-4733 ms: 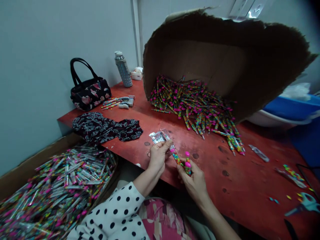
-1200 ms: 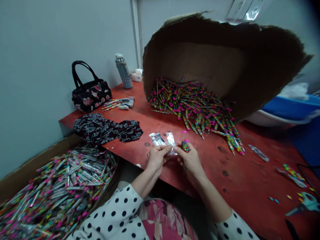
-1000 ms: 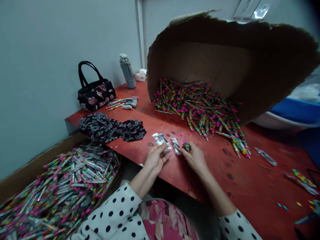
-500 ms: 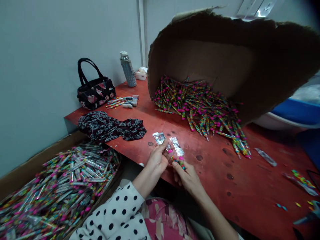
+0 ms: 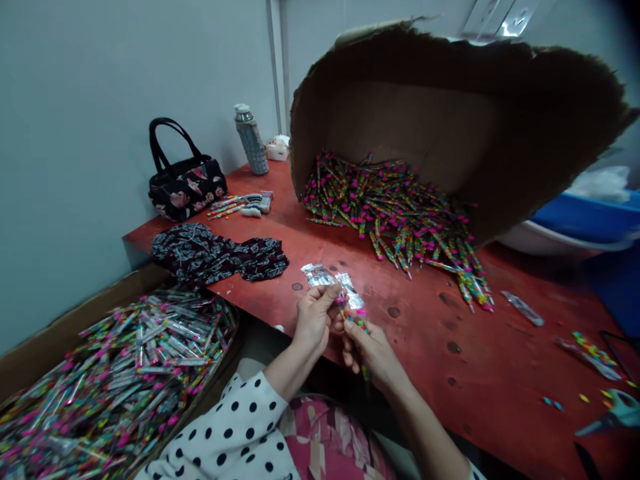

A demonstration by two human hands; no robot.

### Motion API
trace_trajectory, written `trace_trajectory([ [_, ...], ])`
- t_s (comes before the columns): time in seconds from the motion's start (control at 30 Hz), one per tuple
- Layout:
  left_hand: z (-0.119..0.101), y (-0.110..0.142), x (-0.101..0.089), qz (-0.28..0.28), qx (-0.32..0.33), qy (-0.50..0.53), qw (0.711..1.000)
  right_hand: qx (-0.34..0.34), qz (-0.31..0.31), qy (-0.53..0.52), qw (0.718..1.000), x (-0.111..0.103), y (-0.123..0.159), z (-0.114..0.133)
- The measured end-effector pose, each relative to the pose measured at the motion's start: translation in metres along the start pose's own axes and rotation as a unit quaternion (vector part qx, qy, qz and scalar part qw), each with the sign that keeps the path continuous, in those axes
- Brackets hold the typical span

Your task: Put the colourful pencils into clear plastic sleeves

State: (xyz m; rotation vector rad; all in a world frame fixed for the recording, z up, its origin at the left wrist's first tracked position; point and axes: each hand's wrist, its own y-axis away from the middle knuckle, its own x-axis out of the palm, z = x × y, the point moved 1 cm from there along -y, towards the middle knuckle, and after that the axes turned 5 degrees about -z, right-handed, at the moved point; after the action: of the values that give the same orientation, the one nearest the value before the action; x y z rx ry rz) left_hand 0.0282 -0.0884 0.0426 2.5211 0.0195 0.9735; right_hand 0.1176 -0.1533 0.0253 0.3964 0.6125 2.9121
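Head cam, live: L hand (image 5: 315,319) and R hand (image 5: 371,353) are up close together over the red surface (image 5: 425,347), R pinching a multicoloured stick w/ pink tip (image 5: 356,321) right by a clear silvery sleeve (image 5: 351,293), L's grip hidden behind its fingers. Cardboard box (image 5: 400,113) lies tipped on its side, so the loose sticks (image 5: 390,213) spill out within reach, and a low carton (image 5: 75,333) of sleeved sticks (image 5: 125,380) sits just left of the hands, below the surface edge.

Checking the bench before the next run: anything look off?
The torn cardboard box lies on its side, ragged rim up, with pink-tipped pens spilled loose across the red bench. Small coloured bits lie scattered near the scissors.
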Motion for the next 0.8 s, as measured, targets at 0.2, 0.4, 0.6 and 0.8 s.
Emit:
trace_trajectory([
  [0.2, 0.0, 0.004, 0.001, 0.005, 0.004, -0.009, 1.0, -0.013, 0.001, 0.02, 1.0, -0.003, -0.001, -0.002],
  [0.4, -0.001, 0.008, 0.003, 0.025, -0.002, -0.036, 0.999, -0.021, -0.01, 0.024, 0.999, -0.004, 0.003, 0.001],
  [0.6, 0.006, 0.007, 0.0, 0.03, 0.01, -0.062, 0.998, -0.024, -0.031, 0.018, 0.999, -0.001, 0.002, 0.0],
  [0.8, 0.013, 0.01, -0.001, 0.014, -0.015, -0.062, 0.998, -0.007, -0.017, -0.047, 0.999, 0.003, -0.003, -0.004],
])
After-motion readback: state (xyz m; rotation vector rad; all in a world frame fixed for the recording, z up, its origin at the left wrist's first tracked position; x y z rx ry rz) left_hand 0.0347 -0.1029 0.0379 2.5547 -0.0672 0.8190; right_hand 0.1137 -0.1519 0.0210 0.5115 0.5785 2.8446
